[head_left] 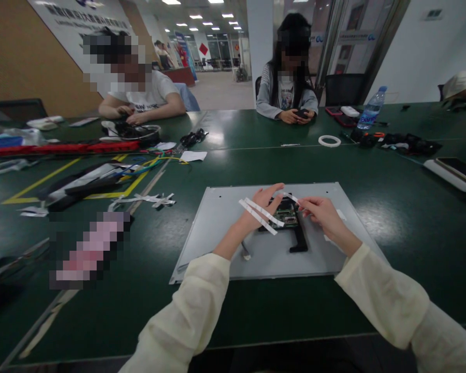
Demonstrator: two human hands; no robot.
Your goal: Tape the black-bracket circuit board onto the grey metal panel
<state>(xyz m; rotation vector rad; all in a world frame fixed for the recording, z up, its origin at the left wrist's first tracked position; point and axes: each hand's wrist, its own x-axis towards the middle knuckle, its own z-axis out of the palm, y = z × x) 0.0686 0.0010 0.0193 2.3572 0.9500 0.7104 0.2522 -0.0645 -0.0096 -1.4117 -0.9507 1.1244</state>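
Note:
A grey flat panel [213,228] lies on the table, carrying a green circuit board [285,213] and a black bracket [301,238]. Over the board's left side is my left hand [261,204], its fingers stretched out and apart. White tape strips [262,216] cling to the back of that hand and stick out past it. My right hand [320,213] pinches one end of another short strip of white tape [291,197] above the board. The far end of this strip reaches close to my left fingers; whether they touch it, I cannot tell. A short cable [246,253] rests on the panel below my left wrist.
A white tape roll [329,141] and a water bottle [372,109] stand farther back. Crumpled tape scraps [151,199], a pixelated pink object [93,248] and cables lie left. A phone [460,172] is at right. Two people sit across the table [236,166].

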